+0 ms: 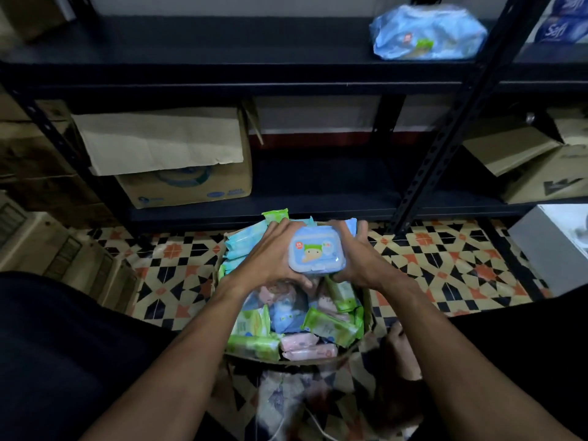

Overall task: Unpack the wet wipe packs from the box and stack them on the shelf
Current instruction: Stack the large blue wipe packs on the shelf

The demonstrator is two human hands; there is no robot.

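Blue wet wipe pack [316, 254]: lid with a green cartoon figure facing up, held level between left hand [270, 259] and right hand [353, 259] over the open cardboard box [367, 313]. The box stands on the floor and holds loose green packs [331, 327], pink packs [305, 346] and pale blue packs [245, 240]. Black metal shelf [222, 71]: one blue plastic-wrapped bundle [428, 33] lies on the upper level, right end.

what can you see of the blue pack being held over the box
The blue wet wipe pack is a light blue, rounded rectangle with a raised rim, glossy like plastic. Its face shows a cartoon figure in a green hat and a small red mark near one corner. It is held face up towards the camera, over the open box, gripped between the left hand and the right hand at its sides.
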